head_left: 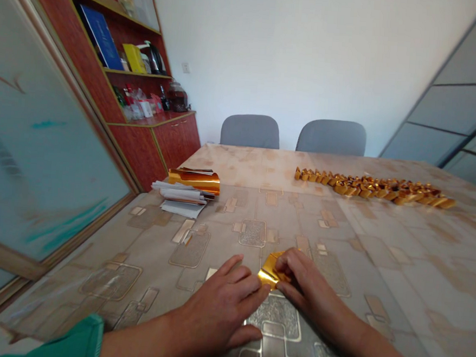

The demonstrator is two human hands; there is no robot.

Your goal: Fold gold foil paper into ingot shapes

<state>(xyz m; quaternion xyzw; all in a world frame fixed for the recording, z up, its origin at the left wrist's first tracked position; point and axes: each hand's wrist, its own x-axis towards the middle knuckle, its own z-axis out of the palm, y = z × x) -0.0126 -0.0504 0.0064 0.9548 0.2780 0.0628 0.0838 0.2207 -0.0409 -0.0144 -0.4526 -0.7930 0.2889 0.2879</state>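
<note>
A piece of shiny gold foil paper [270, 269], partly folded, lies on the patterned tablecloth [254, 234] in front of me. My right hand [302, 278] pinches its right side between thumb and bent fingers, which cover that part. From the left, my left hand [229, 303] rests flat on the table with fingers stretched out and its fingertips at the paper's lower left edge. The thumb of that hand sits apart from the fingers.
A stack of gold and white paper sheets [192, 191] lies at the left. Many folded gold pieces [368, 187] stand in rows at the back right. Two grey chairs [250, 130] are behind the table, and a red shelf cabinet [176, 136] stands at the left.
</note>
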